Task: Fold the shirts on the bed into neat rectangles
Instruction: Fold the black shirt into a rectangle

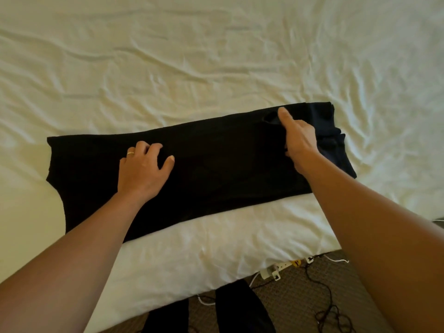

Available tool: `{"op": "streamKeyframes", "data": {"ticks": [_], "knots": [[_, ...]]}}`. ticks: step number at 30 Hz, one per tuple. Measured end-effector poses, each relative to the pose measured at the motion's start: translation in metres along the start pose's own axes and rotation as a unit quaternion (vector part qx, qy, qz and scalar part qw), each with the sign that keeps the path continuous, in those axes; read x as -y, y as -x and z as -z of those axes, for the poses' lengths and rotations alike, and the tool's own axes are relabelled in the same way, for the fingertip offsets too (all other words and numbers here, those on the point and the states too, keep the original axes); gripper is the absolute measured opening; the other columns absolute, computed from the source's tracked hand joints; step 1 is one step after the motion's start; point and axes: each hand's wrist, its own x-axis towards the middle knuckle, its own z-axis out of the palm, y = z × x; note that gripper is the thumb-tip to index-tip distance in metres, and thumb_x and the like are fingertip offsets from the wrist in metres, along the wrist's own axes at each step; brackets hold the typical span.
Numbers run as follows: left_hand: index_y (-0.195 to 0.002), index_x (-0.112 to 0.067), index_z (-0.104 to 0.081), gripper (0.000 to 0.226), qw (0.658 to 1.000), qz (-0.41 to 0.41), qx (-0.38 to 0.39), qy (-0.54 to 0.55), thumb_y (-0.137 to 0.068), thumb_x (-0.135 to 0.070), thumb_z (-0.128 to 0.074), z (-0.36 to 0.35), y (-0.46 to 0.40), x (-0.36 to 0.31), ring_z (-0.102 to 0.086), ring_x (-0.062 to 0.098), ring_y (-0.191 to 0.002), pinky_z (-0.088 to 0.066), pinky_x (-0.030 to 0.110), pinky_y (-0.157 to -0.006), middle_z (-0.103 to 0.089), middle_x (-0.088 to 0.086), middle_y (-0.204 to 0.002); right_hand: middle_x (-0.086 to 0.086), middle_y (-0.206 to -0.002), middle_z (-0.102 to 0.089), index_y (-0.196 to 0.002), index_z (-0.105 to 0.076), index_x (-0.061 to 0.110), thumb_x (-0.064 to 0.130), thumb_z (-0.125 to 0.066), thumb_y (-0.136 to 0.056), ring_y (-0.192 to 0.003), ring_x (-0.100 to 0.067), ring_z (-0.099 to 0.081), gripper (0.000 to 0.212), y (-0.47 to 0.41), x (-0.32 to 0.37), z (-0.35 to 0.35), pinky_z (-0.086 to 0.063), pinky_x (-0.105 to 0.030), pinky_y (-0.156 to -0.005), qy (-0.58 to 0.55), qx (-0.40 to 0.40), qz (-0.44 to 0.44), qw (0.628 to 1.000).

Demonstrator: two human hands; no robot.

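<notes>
Black shirt [216,169] lies on the bed [216,56] near its front edge, folded into a long narrow strip. Long axis runs left-right, right end tilted away from you. Your left hand [144,169] rests on it, fingers curled, nothing gripped. Your right hand [298,138] grasps fabric near the right end. Folds there hard to read, too dark.

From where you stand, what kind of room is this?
Most likely a bedroom: a bed with a rumpled white sheet, a black shirt laid out on it, and carpet with a power strip below.
</notes>
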Motion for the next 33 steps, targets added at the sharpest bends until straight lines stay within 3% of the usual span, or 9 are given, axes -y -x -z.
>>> {"op": "streamKeyframes", "data": {"ticks": [4,7,9,13,15,17,21,27,33], "knots": [[-0.137,-0.011,-0.055,0.055,0.998,-0.023,-0.039,-0.036,-0.099,-0.052,-0.048,-0.002,0.003,-0.003,-0.051,0.039,-0.114,-0.044,0.052,-0.091,-0.052,0.015,-0.126,0.002,-0.11,-0.061,-0.131,-0.053,0.016,0.073,-0.07,-0.074,-0.097,-0.018,-0.061,0.082,-0.003,0.011,-0.01,-0.054,-0.039,-0.087,0.137,0.02,0.033,0.99],[-0.134,-0.01,-0.054,0.052,0.998,-0.014,-0.044,-0.042,-0.098,-0.048,-0.052,-0.006,0.002,-0.008,-0.051,0.04,-0.112,-0.044,0.051,-0.089,-0.051,0.017,-0.125,0.003,-0.104,-0.063,-0.12,-0.059,0.021,0.05,-0.069,-0.087,-0.092,-0.019,-0.063,0.045,-0.012,0.01,-0.009,-0.057,-0.041,-0.083,0.215,-0.002,0.084,0.973],[-0.133,-0.01,-0.053,0.051,0.999,0.003,-0.037,-0.028,-0.097,-0.047,-0.053,-0.008,0.0,-0.01,-0.049,0.04,-0.114,-0.044,0.051,-0.09,-0.05,0.017,-0.127,-0.001,-0.096,-0.067,-0.105,-0.066,0.019,0.029,-0.059,-0.093,-0.086,-0.022,-0.065,0.017,-0.021,0.001,0.001,-0.059,-0.044,-0.08,0.12,-0.062,0.032,0.99],[-0.13,-0.009,-0.054,0.047,0.998,0.002,-0.044,-0.037,-0.097,-0.043,-0.055,-0.009,-0.001,-0.014,-0.05,0.041,-0.113,-0.044,0.052,-0.088,-0.052,0.018,-0.125,0.002,-0.099,-0.065,-0.111,-0.065,0.014,0.043,-0.061,-0.094,-0.093,-0.018,-0.063,0.034,-0.024,-0.001,0.019,-0.053,-0.039,-0.08,-0.179,-0.119,-0.108,0.971],[-0.125,-0.006,-0.056,0.045,0.996,-0.023,-0.051,-0.067,-0.097,-0.04,-0.056,-0.011,0.002,-0.015,-0.052,0.043,-0.106,-0.045,0.053,-0.082,-0.055,0.02,-0.119,0.002,-0.103,-0.065,-0.12,-0.064,0.011,0.062,-0.066,-0.085,-0.094,-0.018,-0.063,0.062,-0.027,0.003,0.019,-0.054,-0.04,-0.086,-0.141,-0.058,-0.077,0.985],[-0.121,-0.005,-0.057,0.042,0.994,-0.034,-0.052,-0.087,-0.097,-0.039,-0.057,-0.01,0.003,-0.016,-0.052,0.043,-0.102,-0.044,0.052,-0.079,-0.056,0.02,-0.113,-0.001,-0.113,-0.065,-0.131,-0.058,0.012,0.058,-0.076,-0.08,-0.102,-0.021,-0.064,0.071,-0.029,0.005,0.017,-0.056,-0.041,-0.09,-0.004,0.0,-0.034,0.999],[-0.118,-0.006,-0.06,0.043,0.992,-0.043,-0.064,-0.1,-0.095,-0.042,-0.055,-0.005,-0.001,-0.015,-0.053,0.043,-0.098,-0.041,0.05,-0.078,-0.057,0.019,-0.107,-0.004,-0.125,-0.06,-0.139,-0.054,0.017,0.021,-0.075,-0.09,-0.105,-0.018,-0.061,0.054,-0.042,0.006,0.028,-0.055,-0.035,-0.092,0.103,-0.026,0.013,0.994],[-0.114,-0.004,-0.062,0.06,0.987,-0.083,-0.123,-0.058,-0.09,-0.053,-0.038,0.007,-0.015,-0.022,-0.056,0.045,-0.092,-0.041,0.052,-0.077,-0.058,0.02,-0.102,0.002,-0.111,-0.063,-0.118,-0.057,0.027,0.022,-0.066,-0.095,-0.098,-0.016,-0.065,0.025,-0.059,0.01,0.051,-0.055,-0.03,-0.079,0.065,-0.06,0.08,0.993],[-0.118,-0.007,-0.06,0.056,0.985,-0.115,-0.099,-0.083,-0.092,-0.053,-0.042,0.002,-0.043,-0.044,-0.053,0.045,-0.095,-0.042,0.053,-0.079,-0.053,0.018,-0.107,0.0,-0.113,-0.061,-0.128,-0.055,0.024,0.018,-0.065,-0.097,-0.097,-0.017,-0.064,0.033,-0.073,0.012,0.072,-0.058,-0.036,-0.084,0.104,-0.064,0.112,0.986]]}}
